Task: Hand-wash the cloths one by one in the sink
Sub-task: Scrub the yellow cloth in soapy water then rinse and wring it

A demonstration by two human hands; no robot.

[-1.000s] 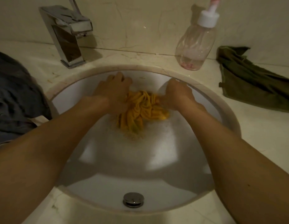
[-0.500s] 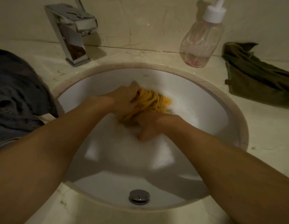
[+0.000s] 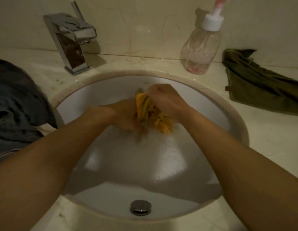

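A bunched yellow cloth (image 3: 151,114) hangs just above soapy water in the round white sink (image 3: 235,124). My left hand (image 3: 126,114) grips its left side, fingers wrapped around the bunch. My right hand (image 3: 166,99) grips the top and right side, knuckles up. The two hands press the cloth between them. White foam (image 3: 168,155) floats below the cloth.
A chrome faucet (image 3: 73,42) stands at the back left. A clear pump bottle (image 3: 201,45) sits at the back right. A dark green cloth (image 3: 261,84) lies on the right counter, a dark blue-grey cloth (image 3: 16,104) on the left. The drain overflow cap (image 3: 140,207) is at the near rim.
The hands were apart on the cloth, then my right hand went under it. Now my right hand is on top at the far side and the cloth is raised out of the water.
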